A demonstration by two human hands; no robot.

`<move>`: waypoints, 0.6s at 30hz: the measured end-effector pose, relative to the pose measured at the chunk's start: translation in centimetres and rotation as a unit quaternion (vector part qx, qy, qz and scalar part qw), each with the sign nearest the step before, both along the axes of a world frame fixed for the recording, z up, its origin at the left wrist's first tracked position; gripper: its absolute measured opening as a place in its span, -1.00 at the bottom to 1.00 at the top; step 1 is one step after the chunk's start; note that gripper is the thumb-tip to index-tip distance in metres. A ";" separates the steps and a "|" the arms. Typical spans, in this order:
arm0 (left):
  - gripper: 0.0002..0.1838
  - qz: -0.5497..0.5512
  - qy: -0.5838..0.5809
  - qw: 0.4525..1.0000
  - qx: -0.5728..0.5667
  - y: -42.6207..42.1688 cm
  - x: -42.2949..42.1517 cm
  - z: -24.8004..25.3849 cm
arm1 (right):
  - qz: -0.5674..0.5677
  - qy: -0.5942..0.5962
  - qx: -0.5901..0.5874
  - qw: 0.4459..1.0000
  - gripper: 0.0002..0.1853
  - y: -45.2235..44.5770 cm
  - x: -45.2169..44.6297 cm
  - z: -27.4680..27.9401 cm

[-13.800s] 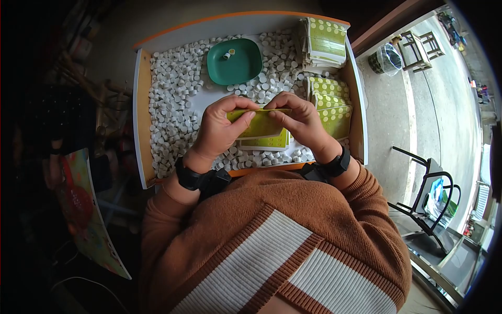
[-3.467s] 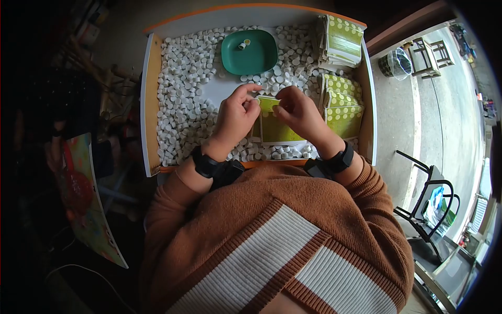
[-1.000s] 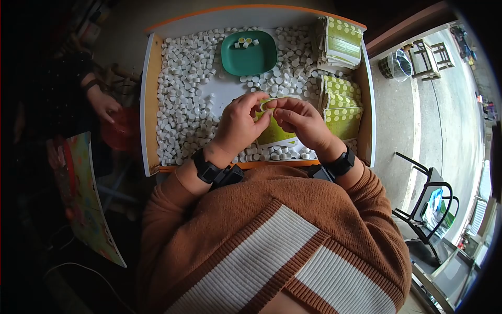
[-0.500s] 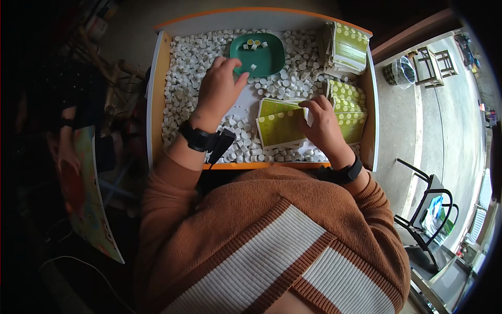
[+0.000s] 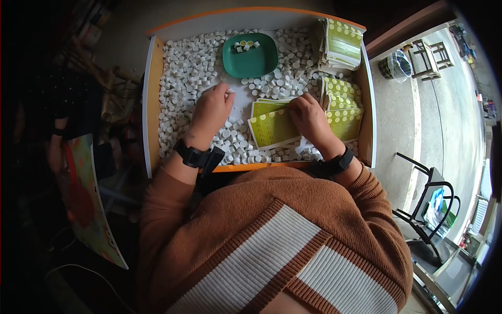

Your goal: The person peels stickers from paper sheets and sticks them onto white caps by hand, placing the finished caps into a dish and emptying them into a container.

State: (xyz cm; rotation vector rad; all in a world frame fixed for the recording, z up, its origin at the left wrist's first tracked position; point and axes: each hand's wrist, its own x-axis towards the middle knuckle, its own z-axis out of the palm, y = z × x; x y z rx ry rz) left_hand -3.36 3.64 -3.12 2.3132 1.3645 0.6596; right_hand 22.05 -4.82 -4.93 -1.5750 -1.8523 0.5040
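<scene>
My left hand [image 5: 213,109] is closed over the tray of white pieces, pinching a small white cap [image 5: 230,91] between thumb and fingers. Just beyond it lies a green plastic dish [image 5: 251,66] with several caps, some showing yellow, at its far side. My right hand [image 5: 309,118] grips the upper right corner of a green card [image 5: 273,129] with pale dots along its edge. Another green card [image 5: 265,107] lies partly hidden under that one.
Loose white caps [image 5: 183,78] fill much of the orange-edged wooden box [image 5: 150,104]. Stacks of green cards [image 5: 342,44] stand on the right side. A person [image 5: 58,125] sits at the left, near a colourful board [image 5: 86,199]. A black chair [image 5: 434,209] is on the right.
My left hand has drawn back from the dish and now pinches a cap; the lone cap in the dish's near part is gone. My right hand shifted slightly left, fingers closing on the card.
</scene>
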 end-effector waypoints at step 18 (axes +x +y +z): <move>-0.81 -0.088 -0.207 0.951 -0.213 -4.6 5.8 -1.2 | -0.031 0.062 -0.056 0.996 -0.91 -0.5 0.2 0.6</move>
